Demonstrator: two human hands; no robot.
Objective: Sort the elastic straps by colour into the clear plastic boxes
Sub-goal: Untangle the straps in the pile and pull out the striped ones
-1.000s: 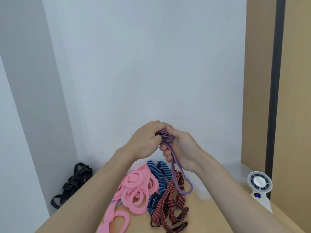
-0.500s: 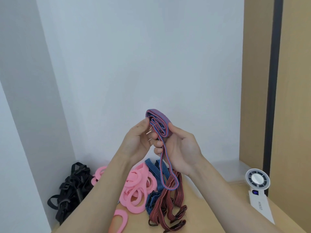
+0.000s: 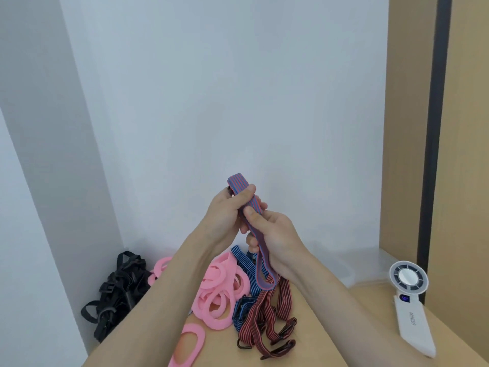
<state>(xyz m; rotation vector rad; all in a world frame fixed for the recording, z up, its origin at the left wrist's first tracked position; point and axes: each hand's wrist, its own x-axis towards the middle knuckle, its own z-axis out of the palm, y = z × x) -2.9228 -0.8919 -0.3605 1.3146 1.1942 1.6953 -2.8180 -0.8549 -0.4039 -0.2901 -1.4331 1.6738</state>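
Both hands hold a blue-and-red striped elastic strap (image 3: 239,185) up in front of the wall, above the table. My left hand (image 3: 227,211) grips its folded upper part; my right hand (image 3: 268,234) pinches the strap just below, and a loop hangs down from it. On the wooden table (image 3: 370,313) below lie pink elastic rings (image 3: 219,290), blue striped straps (image 3: 244,263), red-and-black striped straps (image 3: 267,313) with hooks, and black straps (image 3: 119,284) at the left. A clear plastic box (image 3: 352,263) stands at the back right, against the wall.
A white hand-held fan (image 3: 408,295) lies on the table at the right. A white wall rises close behind the table, with a wooden panel at the right.
The folded top of the strap has been pressed flatter, and my left hand now closes round it. My right thumb has moved onto the strap. Both hands stay raised at about the same height.
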